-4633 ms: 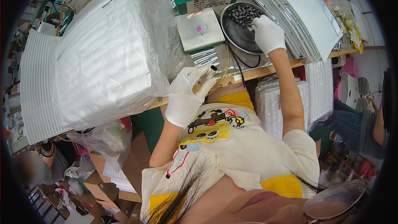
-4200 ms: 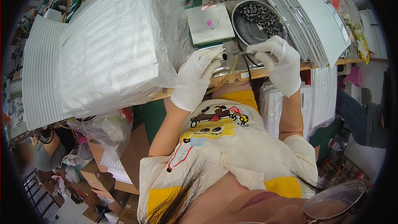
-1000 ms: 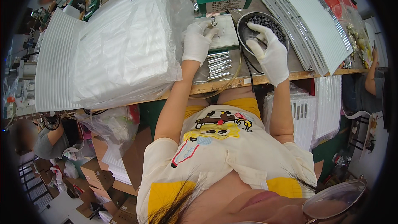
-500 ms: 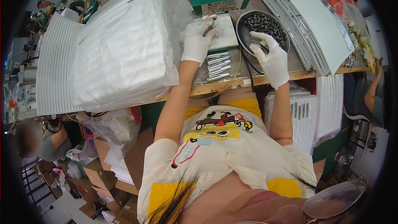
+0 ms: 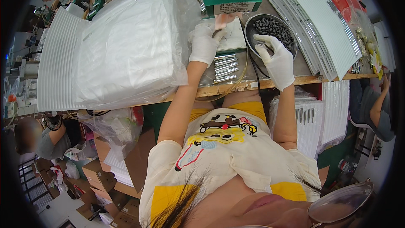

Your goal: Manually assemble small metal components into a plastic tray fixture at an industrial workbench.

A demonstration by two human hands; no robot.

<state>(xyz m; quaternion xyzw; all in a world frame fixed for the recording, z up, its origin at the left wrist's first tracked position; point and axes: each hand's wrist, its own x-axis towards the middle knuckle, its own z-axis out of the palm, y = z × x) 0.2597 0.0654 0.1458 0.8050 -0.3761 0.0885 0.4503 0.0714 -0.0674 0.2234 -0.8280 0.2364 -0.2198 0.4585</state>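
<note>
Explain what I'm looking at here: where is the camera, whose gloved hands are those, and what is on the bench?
The picture comes from a wide fisheye camera worn on a person's head, looking down, so straight edges bend near the rim. No machine does the handling: the two white-gloved hands are that person's own. The left hand pinches a small metal piece over a pale flat plate. The right hand reaches into a round dark bowl full of small dark parts; what its fingers hold cannot be seen. Between the hands lies a row of silver metal pins. To the left sits a big plastic-wrapped white stack. The wooden bench edge runs below.
</note>
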